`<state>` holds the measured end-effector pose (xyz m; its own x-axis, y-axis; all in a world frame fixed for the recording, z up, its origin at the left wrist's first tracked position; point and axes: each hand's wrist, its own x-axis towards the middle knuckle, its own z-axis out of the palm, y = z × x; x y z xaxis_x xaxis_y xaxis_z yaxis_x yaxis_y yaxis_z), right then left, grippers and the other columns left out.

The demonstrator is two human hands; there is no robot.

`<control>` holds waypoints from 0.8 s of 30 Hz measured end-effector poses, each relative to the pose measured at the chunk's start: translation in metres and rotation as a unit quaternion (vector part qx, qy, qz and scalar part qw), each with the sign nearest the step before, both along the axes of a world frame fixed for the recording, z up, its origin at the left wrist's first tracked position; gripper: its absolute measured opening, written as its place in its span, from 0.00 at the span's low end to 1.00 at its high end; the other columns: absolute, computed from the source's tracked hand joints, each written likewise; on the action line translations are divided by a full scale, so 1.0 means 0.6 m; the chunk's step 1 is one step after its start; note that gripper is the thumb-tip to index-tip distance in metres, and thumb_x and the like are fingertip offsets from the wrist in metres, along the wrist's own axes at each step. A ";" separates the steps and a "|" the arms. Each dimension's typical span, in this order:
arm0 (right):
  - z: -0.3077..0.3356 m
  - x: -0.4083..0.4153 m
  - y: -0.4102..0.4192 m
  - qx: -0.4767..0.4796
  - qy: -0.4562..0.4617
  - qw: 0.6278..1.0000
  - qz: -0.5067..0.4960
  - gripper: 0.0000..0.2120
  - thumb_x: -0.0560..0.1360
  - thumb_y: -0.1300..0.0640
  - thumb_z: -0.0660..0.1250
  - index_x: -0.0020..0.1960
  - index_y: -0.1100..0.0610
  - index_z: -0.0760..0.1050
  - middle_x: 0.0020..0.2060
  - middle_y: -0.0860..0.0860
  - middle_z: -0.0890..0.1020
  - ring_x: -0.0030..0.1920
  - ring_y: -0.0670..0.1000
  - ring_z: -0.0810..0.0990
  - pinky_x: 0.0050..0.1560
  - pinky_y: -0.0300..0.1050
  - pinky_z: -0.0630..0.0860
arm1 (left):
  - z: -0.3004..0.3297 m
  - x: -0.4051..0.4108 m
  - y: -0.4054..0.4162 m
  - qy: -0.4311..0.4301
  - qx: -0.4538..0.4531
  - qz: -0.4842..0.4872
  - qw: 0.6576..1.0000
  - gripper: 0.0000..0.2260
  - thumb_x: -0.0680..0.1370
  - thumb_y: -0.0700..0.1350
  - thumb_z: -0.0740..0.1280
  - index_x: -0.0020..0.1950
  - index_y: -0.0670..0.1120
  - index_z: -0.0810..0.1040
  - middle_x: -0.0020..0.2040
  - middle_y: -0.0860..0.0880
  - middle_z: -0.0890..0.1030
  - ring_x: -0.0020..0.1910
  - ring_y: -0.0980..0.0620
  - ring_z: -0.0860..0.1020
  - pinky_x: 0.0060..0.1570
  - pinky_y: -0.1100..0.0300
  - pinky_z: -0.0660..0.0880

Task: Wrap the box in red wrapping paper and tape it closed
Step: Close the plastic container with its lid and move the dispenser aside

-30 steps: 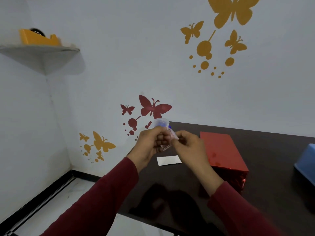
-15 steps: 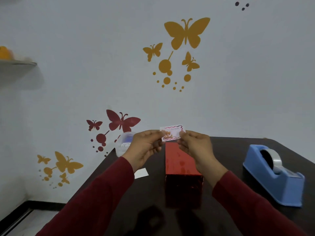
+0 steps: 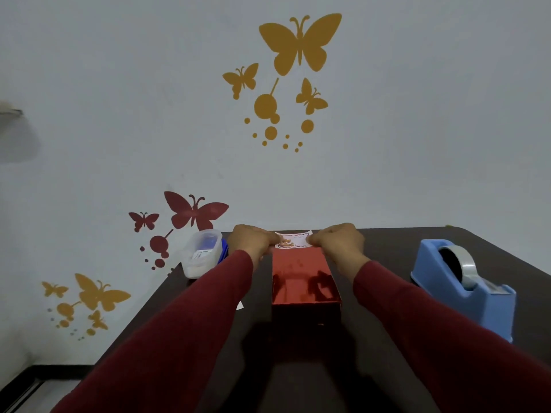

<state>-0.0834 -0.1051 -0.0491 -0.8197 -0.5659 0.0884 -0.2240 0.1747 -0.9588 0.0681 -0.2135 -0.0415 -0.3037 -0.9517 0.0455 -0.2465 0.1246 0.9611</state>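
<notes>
Red paper already covers the box on the worktop, so wrapping looks done; left hand and right hand pinch a label at its far end, probably the finishing touch.

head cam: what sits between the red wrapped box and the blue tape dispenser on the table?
Only bare dark table on the surface between the red wrapped box and the blue tape dispenser; the person's right sleeve crosses that stretch in the head view.

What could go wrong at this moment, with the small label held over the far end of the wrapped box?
Both the left hand and right hand pinch the label by its ends above the red box; it could land crooked or crease. The glossy wrap may hold it poorly. Pressing at the far end might push the box along the table.
</notes>
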 end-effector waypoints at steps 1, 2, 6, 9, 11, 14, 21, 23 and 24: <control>-0.002 -0.004 -0.006 0.016 0.018 1.000 -0.003 0.08 0.66 0.55 0.82 0.39 0.57 0.86 0.37 0.51 0.85 0.36 0.49 0.81 0.44 0.42 0.80 | 0.000 -0.005 -0.005 -0.024 -0.008 0.011 1.000 0.12 0.66 0.46 0.83 0.43 0.41 0.87 0.32 0.47 0.85 0.22 0.54 0.74 0.26 0.65 0.67; -0.004 -0.009 -0.013 0.027 0.029 0.999 -0.004 0.08 0.66 0.56 0.82 0.40 0.58 0.85 0.38 0.51 0.84 0.37 0.49 0.81 0.44 0.42 0.80 | -0.002 -0.010 -0.010 -0.041 -0.009 0.022 0.999 0.12 0.65 0.47 0.83 0.42 0.42 0.87 0.33 0.47 0.86 0.24 0.53 0.75 0.28 0.65 0.68; -0.020 -0.023 -0.030 0.056 0.039 0.998 -0.011 0.12 0.65 0.55 0.82 0.46 0.54 0.83 0.44 0.50 0.84 0.41 0.49 0.81 0.41 0.40 0.76 | -0.019 -0.031 -0.030 -0.055 -0.008 0.038 0.998 0.12 0.61 0.48 0.85 0.38 0.45 0.88 0.34 0.46 0.86 0.30 0.50 0.81 0.35 0.61 0.78; -0.037 -0.024 -0.038 0.052 0.047 0.997 -0.019 0.20 0.63 0.54 0.83 0.53 0.52 0.83 0.50 0.50 0.84 0.47 0.52 0.85 0.50 0.46 0.83 | -0.033 -0.038 -0.037 -0.067 -0.028 0.031 0.997 0.10 0.63 0.45 0.85 0.39 0.45 0.88 0.34 0.48 0.86 0.32 0.51 0.84 0.37 0.60 0.80; -0.044 -0.024 -0.044 0.055 0.048 0.997 -0.020 0.21 0.62 0.53 0.83 0.54 0.51 0.83 0.49 0.51 0.85 0.45 0.51 0.86 0.51 0.47 0.84 | -0.043 -0.043 -0.042 -0.071 -0.037 0.033 0.996 0.08 0.66 0.44 0.84 0.39 0.45 0.87 0.33 0.49 0.86 0.33 0.53 0.85 0.38 0.60 0.80; -0.047 -0.025 -0.047 0.072 0.074 0.995 -0.018 0.22 0.66 0.55 0.81 0.58 0.52 0.82 0.50 0.50 0.83 0.46 0.50 0.83 0.48 0.41 0.78 | -0.049 -0.049 -0.043 -0.080 -0.047 0.047 0.995 0.09 0.67 0.44 0.84 0.38 0.46 0.85 0.36 0.51 0.85 0.35 0.56 0.83 0.38 0.61 0.79; -0.054 -0.038 -0.055 0.070 0.084 0.994 -0.003 0.22 0.70 0.61 0.74 0.64 0.53 0.81 0.58 0.52 0.82 0.48 0.52 0.80 0.45 0.37 0.75 | -0.074 -0.048 -0.055 -0.049 -0.042 0.051 0.997 0.15 0.67 0.44 0.83 0.48 0.47 0.81 0.49 0.49 0.83 0.46 0.53 0.80 0.49 0.57 0.79; -0.053 -0.040 -0.058 0.068 0.070 0.995 -0.009 0.22 0.72 0.60 0.70 0.65 0.53 0.81 0.62 0.52 0.82 0.54 0.54 0.83 0.50 0.40 0.79 | -0.086 -0.046 -0.060 -0.015 0.000 0.042 0.999 0.12 0.73 0.42 0.77 0.55 0.47 0.82 0.55 0.48 0.84 0.52 0.50 0.82 0.57 0.52 0.81; -0.054 -0.045 -0.059 0.067 0.059 0.996 -0.007 0.23 0.72 0.58 0.70 0.67 0.53 0.80 0.65 0.52 0.81 0.59 0.54 0.83 0.56 0.44 0.80 | -0.089 -0.047 -0.057 -0.003 0.025 0.035 0.999 0.10 0.75 0.43 0.74 0.56 0.48 0.83 0.54 0.49 0.85 0.53 0.49 0.82 0.59 0.50 0.81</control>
